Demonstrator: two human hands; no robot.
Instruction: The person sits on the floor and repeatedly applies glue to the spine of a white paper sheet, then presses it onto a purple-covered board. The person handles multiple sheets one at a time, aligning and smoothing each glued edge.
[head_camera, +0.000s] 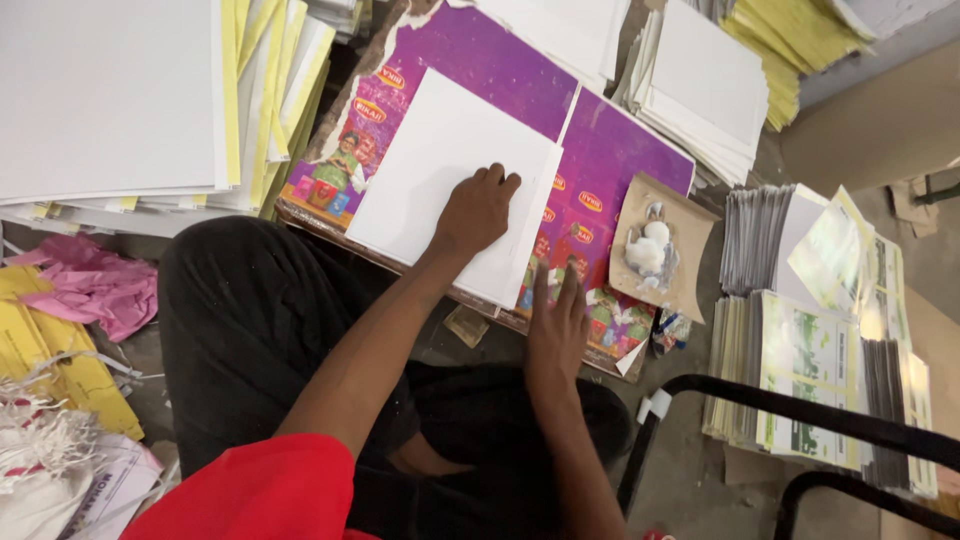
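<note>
One head-worn camera looks steeply down, close over the lap and purple board (600, 160)

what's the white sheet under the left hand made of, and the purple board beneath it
The white sheet under the left hand looks like matte paper or thin card: flat, blank, crisp edges, no shine. The purple board seems to be printed cardboard with a slightly glossy face; its torn top edge shows brown fibre.
</note>
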